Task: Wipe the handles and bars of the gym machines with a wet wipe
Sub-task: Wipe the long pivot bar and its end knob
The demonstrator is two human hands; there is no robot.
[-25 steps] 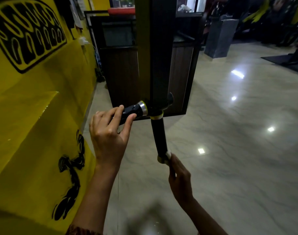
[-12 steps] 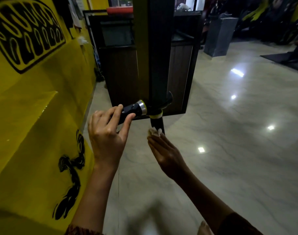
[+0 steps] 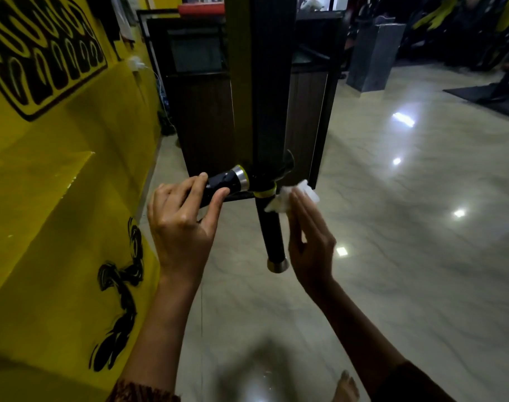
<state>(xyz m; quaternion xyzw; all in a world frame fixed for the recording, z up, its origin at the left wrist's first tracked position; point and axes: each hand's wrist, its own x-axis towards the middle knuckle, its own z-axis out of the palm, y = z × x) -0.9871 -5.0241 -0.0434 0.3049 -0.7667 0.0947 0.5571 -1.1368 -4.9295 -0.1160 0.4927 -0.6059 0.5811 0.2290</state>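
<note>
The left hand [image 3: 180,224] grips the side handle [image 3: 221,185], and the right hand [image 3: 308,242] presses the wet wipe [image 3: 285,198] with straight fingers on the top of the hanging handle [image 3: 272,233]. The wipe looks soft and light, so it should probably wrap around these stiff, smooth handles.

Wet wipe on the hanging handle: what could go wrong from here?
The right hand only presses the wet wipe with flat fingers against one side of the hanging handle, so it may slip off or miss the far side. The left hand covers the side handle, which could go unwiped.
</note>
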